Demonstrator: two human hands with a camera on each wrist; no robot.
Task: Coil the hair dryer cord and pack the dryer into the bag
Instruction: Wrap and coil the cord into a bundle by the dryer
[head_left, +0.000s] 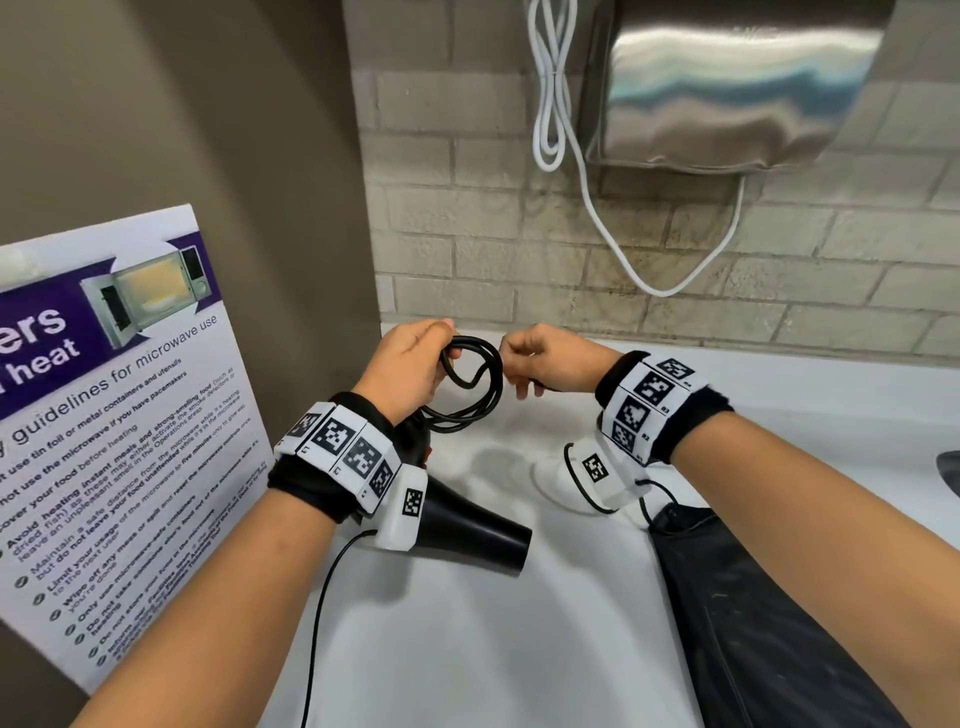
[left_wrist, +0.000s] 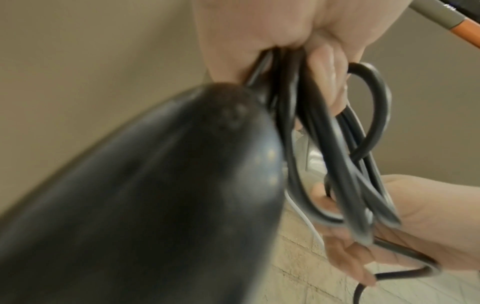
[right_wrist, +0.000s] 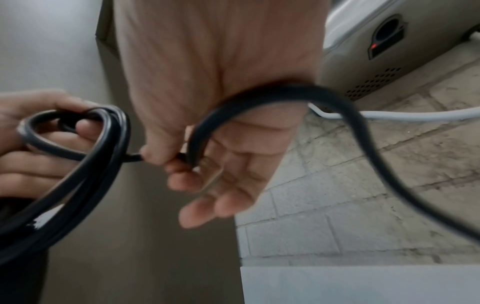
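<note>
My left hand (head_left: 415, 364) grips several loops of the black cord (head_left: 475, 384) above the white counter. The black hair dryer (head_left: 467, 530) hangs below that wrist, nozzle pointing right; in the left wrist view its body (left_wrist: 142, 195) fills the lower left, beside the cord loops (left_wrist: 337, 164). My right hand (head_left: 540, 364) pinches the cord close to the coil. In the right wrist view thumb and forefinger (right_wrist: 155, 150) hold the cord (right_wrist: 259, 96), which arcs off to the right. The black bag (head_left: 753, 613) lies on the counter at lower right, under my right forearm.
A steel hand dryer (head_left: 737, 88) hangs on the brick wall, its white cable (head_left: 597, 218) drooping below. A microwave guidelines poster (head_left: 114, 415) leans at the left. The white counter (head_left: 493, 649) stretches beneath my arms. A thin black wire (head_left: 322, 597) runs from my left wrist camera.
</note>
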